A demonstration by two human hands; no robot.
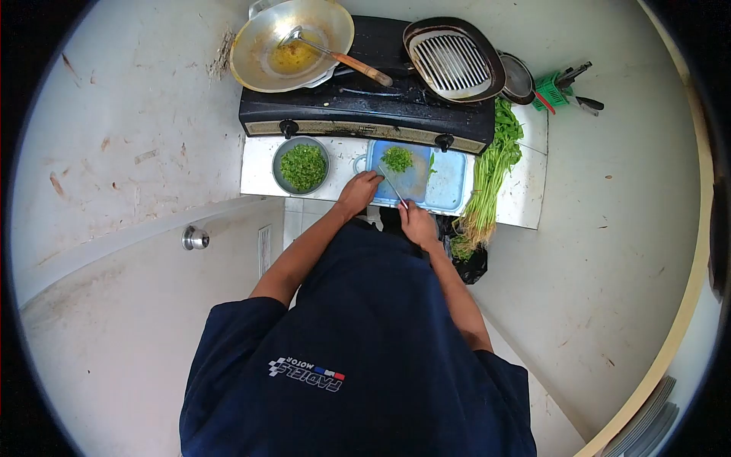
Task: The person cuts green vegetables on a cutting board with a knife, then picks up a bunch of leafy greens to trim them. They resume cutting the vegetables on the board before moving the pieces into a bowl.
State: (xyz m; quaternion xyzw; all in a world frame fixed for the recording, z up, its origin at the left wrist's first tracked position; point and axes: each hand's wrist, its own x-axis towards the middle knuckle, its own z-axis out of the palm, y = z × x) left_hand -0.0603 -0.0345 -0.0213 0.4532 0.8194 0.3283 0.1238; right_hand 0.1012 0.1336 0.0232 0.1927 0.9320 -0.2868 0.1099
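Observation:
My right hand (417, 226) is closed round the handle of a knife (394, 187), whose blade slants up and left over a blue cutting board (415, 186). My left hand (359, 193) lies at the board's left edge near the blade tip, its fingers drawn together; whatever they hold is too small to make out. Just beyond the blade sits a small heap of chopped greens (397, 158). A few green scraps lie to its right. The board rests on a light blue tray (454, 183).
A bowl (278, 169) of chopped greens stands left. Long-stemmed leafy greens (495, 171) lie right. Behind is a black stove (365, 114) with a wok (247, 57), a ladle (362, 67) and a grill pan (453, 65). A green basket (550, 90) holds knives. Walls close both sides.

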